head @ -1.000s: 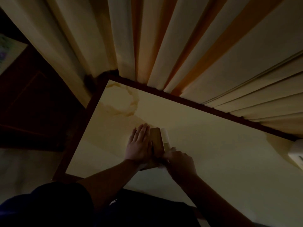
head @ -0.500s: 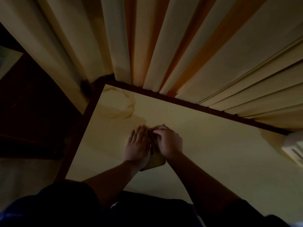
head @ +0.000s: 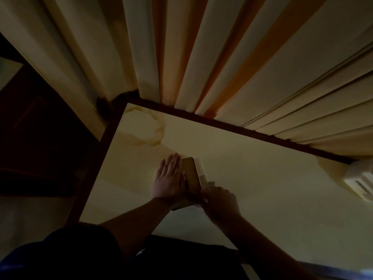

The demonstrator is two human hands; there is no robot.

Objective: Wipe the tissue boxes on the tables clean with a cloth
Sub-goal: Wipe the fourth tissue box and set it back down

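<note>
A small tan tissue box [head: 191, 174] with a pale right side stands on the cream table [head: 262, 178] in dim light. My left hand [head: 169, 179] lies flat with straight fingers against the box's left side. At the box's near end my right hand [head: 219, 200] has its fingers curled; a pale bit of cloth [head: 210, 183] shows at its fingertips, most of it hidden under the hand.
Cream and orange curtains [head: 201, 57] hang right behind the table's dark far edge. A second white box [head: 359, 182] sits at the table's right edge. Brown stains [head: 147, 128] mark the far left corner. Dark floor lies to the left.
My right hand has drawn back from the box's far top to its near end, uncovering the top. The left hand has stayed against the box's side.
</note>
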